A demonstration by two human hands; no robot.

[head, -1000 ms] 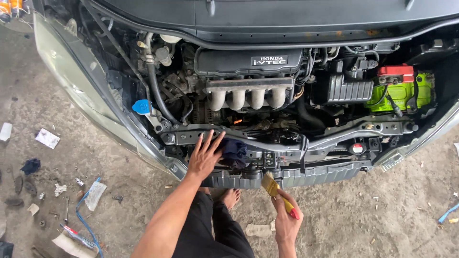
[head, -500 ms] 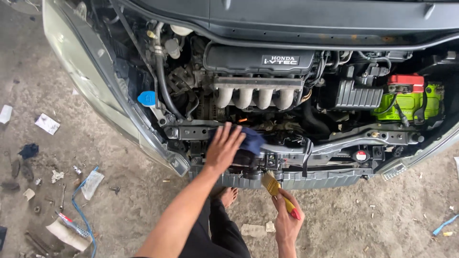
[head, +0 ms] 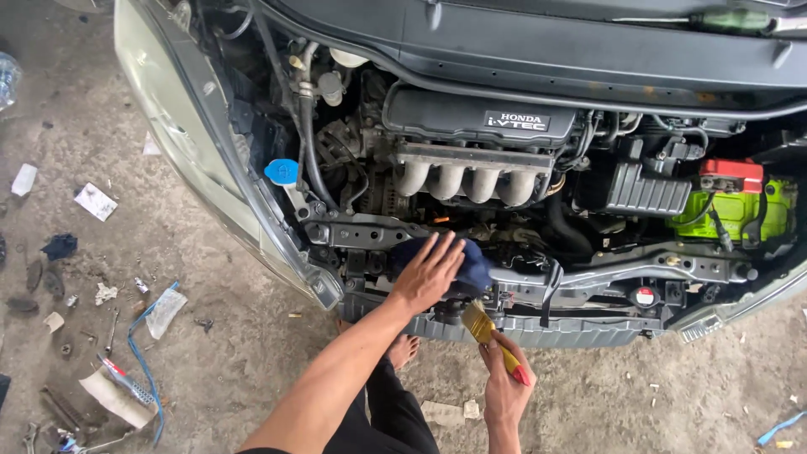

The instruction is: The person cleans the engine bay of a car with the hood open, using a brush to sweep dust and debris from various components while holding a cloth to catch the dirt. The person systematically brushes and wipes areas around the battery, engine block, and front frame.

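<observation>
I look down into a car's open engine bay (head: 479,168). My left hand (head: 427,273) presses flat on a dark blue cloth (head: 475,267) lying on the front crossmember (head: 639,271). My right hand (head: 504,387) holds a paintbrush (head: 492,335) with a yellow handle and red tip. Its bristles touch the front panel just below the cloth. A silver intake manifold (head: 466,178) sits behind the cloth.
A green battery with a red terminal cover (head: 735,206) sits at the right. A blue filler cap (head: 282,171) is at the left. Rags, tools and a blue strap (head: 139,353) litter the concrete floor on the left. My bare foot (head: 403,349) stands below the bumper.
My left hand moved right along the crossmember and now presses the blue cloth there. The right hand keeps the brush at the front panel. The view has shifted closer.
</observation>
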